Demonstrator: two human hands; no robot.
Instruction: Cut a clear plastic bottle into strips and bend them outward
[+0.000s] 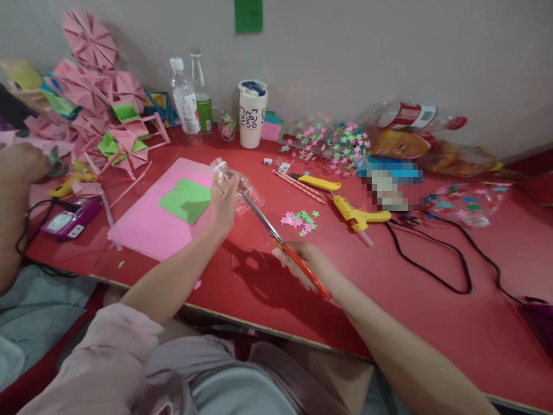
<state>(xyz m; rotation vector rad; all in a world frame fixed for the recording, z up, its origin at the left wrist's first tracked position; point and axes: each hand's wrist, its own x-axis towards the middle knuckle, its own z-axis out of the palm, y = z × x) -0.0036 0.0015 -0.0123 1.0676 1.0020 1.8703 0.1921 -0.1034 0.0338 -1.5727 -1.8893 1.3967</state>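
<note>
In left hand [224,202]: clear plastic bottle piece [254,200], above the red tabletop [276,314], just beside the right edge of a pink sheet [144,227]. Grasped near the neck by bent fingers, ridged mouth pointing away. Looks colourless, thin-walled, glossy, streaked with pale highlights; lets red show through. Far rim too blurred to trace.

In right hand [309,262]: scissors [306,271], orange-red handles with fingers curled around, grey metal blades slanting up to the plastic. Cannot tell whether cutting into it or only touching.

On the pink sheet, smooth and matte: smaller green sheet [184,202], four-cornered, set askew, partly shadowed. Right of the blades: loose heap of pink and green stars [301,222], flat, sharp-pointed. Beyond, side by side: slim patterned pink sticks [299,187], yellow cutter [320,183] with ribbed grip, yellow glue gun [355,214] with translucent stick jutting from the rear.

Along the wall: labelled clear bottle [186,109], pale tumbler [251,118] with dark lettering, rounded clear plastic covered in stars [348,147]. At left: pleated pink paper wheels [90,39], stiffly fan-folded. At far left edge: another person's hand [26,161], partly cropped, grip unreadable.
</note>
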